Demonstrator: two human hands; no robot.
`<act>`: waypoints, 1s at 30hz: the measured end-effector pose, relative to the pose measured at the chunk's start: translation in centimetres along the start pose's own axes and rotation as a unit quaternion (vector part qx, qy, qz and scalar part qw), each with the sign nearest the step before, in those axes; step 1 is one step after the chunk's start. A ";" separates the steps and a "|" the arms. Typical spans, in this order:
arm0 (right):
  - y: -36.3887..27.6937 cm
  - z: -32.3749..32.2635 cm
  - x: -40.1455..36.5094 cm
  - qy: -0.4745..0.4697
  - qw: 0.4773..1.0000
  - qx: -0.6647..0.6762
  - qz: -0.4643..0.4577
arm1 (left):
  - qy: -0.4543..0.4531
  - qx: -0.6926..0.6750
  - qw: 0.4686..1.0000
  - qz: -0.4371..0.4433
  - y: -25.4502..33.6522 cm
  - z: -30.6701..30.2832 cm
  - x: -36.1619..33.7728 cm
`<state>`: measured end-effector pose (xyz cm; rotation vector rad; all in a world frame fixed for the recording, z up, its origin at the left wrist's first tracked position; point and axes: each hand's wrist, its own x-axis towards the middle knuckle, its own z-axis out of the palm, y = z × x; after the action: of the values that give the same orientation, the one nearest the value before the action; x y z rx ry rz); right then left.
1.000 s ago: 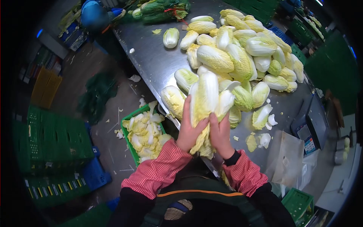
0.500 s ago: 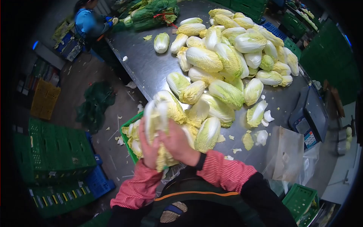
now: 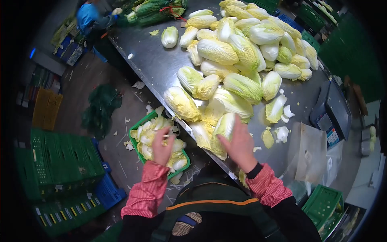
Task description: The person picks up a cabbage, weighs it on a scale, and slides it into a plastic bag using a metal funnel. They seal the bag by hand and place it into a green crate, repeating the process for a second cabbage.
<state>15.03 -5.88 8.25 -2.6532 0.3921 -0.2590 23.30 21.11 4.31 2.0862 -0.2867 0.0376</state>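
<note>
My left hand [image 3: 162,150] hovers over a green crate [image 3: 186,164] of loose cabbage leaves [image 3: 147,135], its fingers loosely bent and thumb apart; a small pale streak shows by the fingertips, too blurred to name. On the table's near edge, my right hand [image 3: 240,146] lies open against the right side of a napa cabbage [image 3: 224,131], thumb toward its lower end and not wrapped round it. Left of that cabbage lie pale yellow leaves [image 3: 200,135] and another napa cabbage [image 3: 181,104].
A large heap of napa cabbages [image 3: 242,52] covers the far part of the metal table [image 3: 151,66]. Torn leaf scraps [image 3: 281,134], a plastic bag [image 3: 312,151] and a dark scale-like device [image 3: 330,117] are at the right. A person in blue [image 3: 88,18] stands far left, near green netting [image 3: 155,12].
The pale cabbage piece held between both hands is no longer in them. My left hand stays over the crate, while my right hand has moved right to the cabbage on the table.
</note>
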 end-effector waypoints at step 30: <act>38.3 -25.9 1.0 0.255 0.900 0.213 0.282 | -0.450 -0.314 0.800 -0.244 14.2 26.9 -3.5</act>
<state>0.87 -49.51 13.96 -1.9101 1.1027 -0.7523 14.36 -8.12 2.11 1.3093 -0.2577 -1.2272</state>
